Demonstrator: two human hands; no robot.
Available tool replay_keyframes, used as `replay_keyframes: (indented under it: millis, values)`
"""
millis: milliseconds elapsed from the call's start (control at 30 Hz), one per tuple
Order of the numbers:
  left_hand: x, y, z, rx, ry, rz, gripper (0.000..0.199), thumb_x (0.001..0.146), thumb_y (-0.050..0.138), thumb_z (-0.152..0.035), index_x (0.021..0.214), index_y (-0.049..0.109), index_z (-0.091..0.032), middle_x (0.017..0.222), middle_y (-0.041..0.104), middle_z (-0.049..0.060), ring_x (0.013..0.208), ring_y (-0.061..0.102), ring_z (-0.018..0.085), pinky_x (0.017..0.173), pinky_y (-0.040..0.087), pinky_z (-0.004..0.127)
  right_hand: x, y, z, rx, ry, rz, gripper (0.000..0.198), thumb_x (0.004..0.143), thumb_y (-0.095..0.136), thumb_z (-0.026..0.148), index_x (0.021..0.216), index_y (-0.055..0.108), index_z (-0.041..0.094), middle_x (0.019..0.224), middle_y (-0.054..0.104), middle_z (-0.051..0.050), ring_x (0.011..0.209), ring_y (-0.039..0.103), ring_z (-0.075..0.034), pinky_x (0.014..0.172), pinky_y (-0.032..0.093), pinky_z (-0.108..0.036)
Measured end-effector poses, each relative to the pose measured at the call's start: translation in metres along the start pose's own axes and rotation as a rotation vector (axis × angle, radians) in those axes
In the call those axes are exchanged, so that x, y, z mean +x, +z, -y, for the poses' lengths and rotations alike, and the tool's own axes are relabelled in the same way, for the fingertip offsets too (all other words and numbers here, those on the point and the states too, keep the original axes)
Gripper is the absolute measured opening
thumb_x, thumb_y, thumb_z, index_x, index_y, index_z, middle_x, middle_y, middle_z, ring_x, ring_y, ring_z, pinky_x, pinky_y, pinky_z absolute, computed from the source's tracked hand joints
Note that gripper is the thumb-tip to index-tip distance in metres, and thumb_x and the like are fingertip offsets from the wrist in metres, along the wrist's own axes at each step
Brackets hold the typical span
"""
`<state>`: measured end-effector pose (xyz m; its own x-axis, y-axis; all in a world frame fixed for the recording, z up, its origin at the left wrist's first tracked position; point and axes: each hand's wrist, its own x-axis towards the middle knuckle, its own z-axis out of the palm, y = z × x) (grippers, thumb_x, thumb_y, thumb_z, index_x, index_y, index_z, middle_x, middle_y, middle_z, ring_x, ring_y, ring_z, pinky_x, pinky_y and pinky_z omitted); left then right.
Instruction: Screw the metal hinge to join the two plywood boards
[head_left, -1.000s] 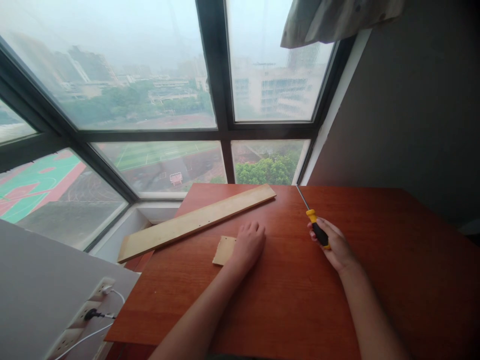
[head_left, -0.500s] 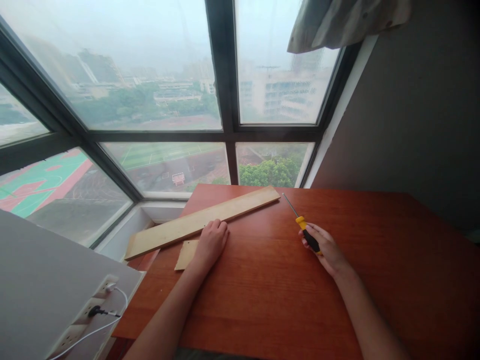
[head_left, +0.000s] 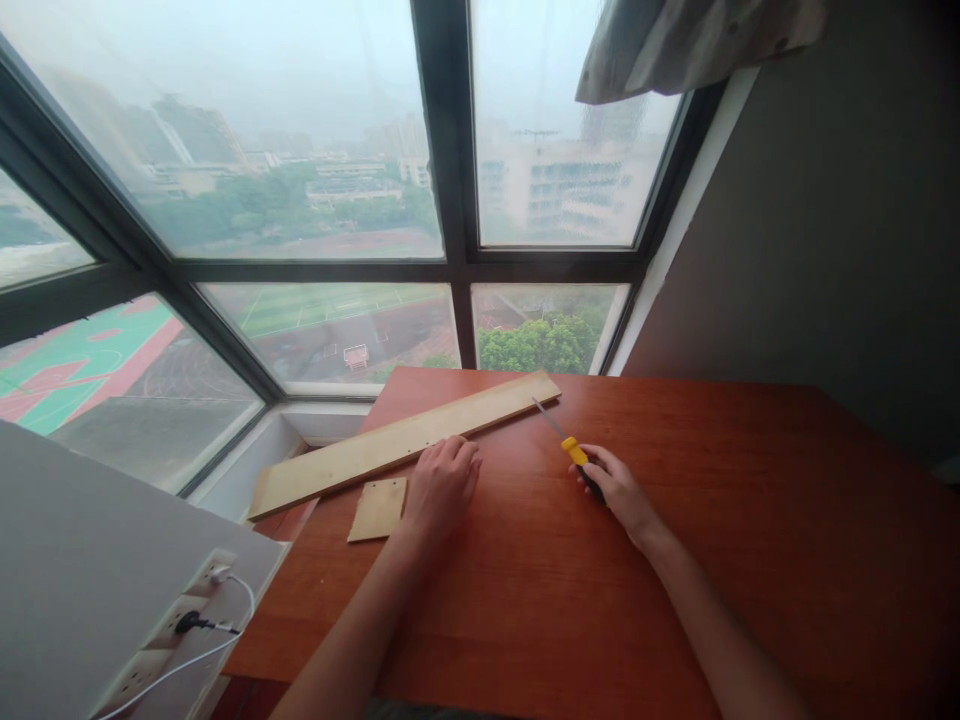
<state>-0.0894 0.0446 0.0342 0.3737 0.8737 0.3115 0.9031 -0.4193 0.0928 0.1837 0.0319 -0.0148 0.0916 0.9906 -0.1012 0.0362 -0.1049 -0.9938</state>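
My right hand [head_left: 616, 490] is wrapped round the black-and-yellow handle of a screwdriver [head_left: 574, 451]. Its metal shaft points up and left, the tip appearing over the right end of a long pale wooden board [head_left: 405, 435]. My left hand [head_left: 444, 485] is closed with curled fingers, just in front of the board's near edge; whatever it may hold is hidden. Left of that wrist a small square piece of wood [head_left: 379, 508] lies flat, with small holes near its far edge. The long board lies slantwise and overhangs the table's left edge.
The reddish-brown table [head_left: 540, 620] stands against large windows with a dark frame [head_left: 461, 265]. Low on the left wall, sockets [head_left: 174, 620] hold plugs and a white cable [head_left: 169, 668]. A grey curtain [head_left: 675, 45] hangs at the upper right.
My right hand has moved left with the screwdriver. My left hand has shifted slightly right, uncovering more of the small wooden piece. The long board has stayed put.
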Motion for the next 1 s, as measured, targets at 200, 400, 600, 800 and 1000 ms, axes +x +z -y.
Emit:
replay_keyframes:
  millis: [200, 400, 600, 800, 1000]
  values:
    - [-0.009, 0.007, -0.033, -0.102, 0.048, 0.136, 0.022, 0.094, 0.039, -0.027, 0.08, 0.056, -0.021, 0.081, 0.062, 0.003, 0.076, 0.057, 0.018, 0.067, 0.039, 0.028, 0.018, 0.048, 0.009, -0.445, -0.36, 0.109, 0.033, 0.079, 0.055, 0.027, 0.111, 0.062, 0.022, 0.109, 0.068, -0.007, 0.099, 0.062, -0.024, 0.091, 0.046, -0.04]
    - [-0.025, 0.01, -0.035, -0.144, 0.052, 0.186, 0.016, 0.092, 0.042, -0.024, 0.081, 0.054, -0.021, 0.084, 0.062, 0.003, 0.077, 0.058, 0.017, 0.065, 0.039, 0.026, 0.04, 0.089, 0.015, -0.535, -0.462, 0.214, 0.035, 0.078, 0.056, 0.021, 0.112, 0.062, 0.023, 0.112, 0.067, -0.007, 0.102, 0.061, -0.025, 0.093, 0.044, -0.041]
    - [-0.032, 0.013, -0.031, -0.178, 0.051, 0.194, 0.014, 0.09, 0.044, -0.025, 0.08, 0.052, -0.021, 0.085, 0.062, 0.002, 0.077, 0.059, 0.017, 0.067, 0.041, 0.026, 0.051, 0.11, 0.018, -0.597, -0.537, 0.276, 0.037, 0.077, 0.059, 0.019, 0.113, 0.063, 0.021, 0.114, 0.067, -0.008, 0.104, 0.059, -0.025, 0.095, 0.044, -0.039]
    - [-0.034, 0.017, -0.031, -0.21, 0.049, 0.187, 0.014, 0.091, 0.043, -0.025, 0.082, 0.053, -0.021, 0.089, 0.061, 0.004, 0.079, 0.059, 0.017, 0.069, 0.043, 0.027, 0.055, 0.12, 0.016, -0.647, -0.572, 0.324, 0.039, 0.075, 0.059, 0.016, 0.113, 0.063, 0.019, 0.112, 0.067, -0.008, 0.103, 0.058, -0.024, 0.092, 0.044, -0.037]
    - [-0.034, 0.017, -0.031, -0.235, 0.042, 0.195, 0.013, 0.09, 0.043, -0.025, 0.084, 0.053, -0.02, 0.091, 0.062, 0.005, 0.082, 0.059, 0.019, 0.07, 0.043, 0.028, 0.054, 0.121, 0.018, -0.664, -0.597, 0.318, 0.039, 0.073, 0.06, 0.015, 0.112, 0.063, 0.02, 0.112, 0.066, -0.008, 0.103, 0.056, -0.023, 0.093, 0.043, -0.037]
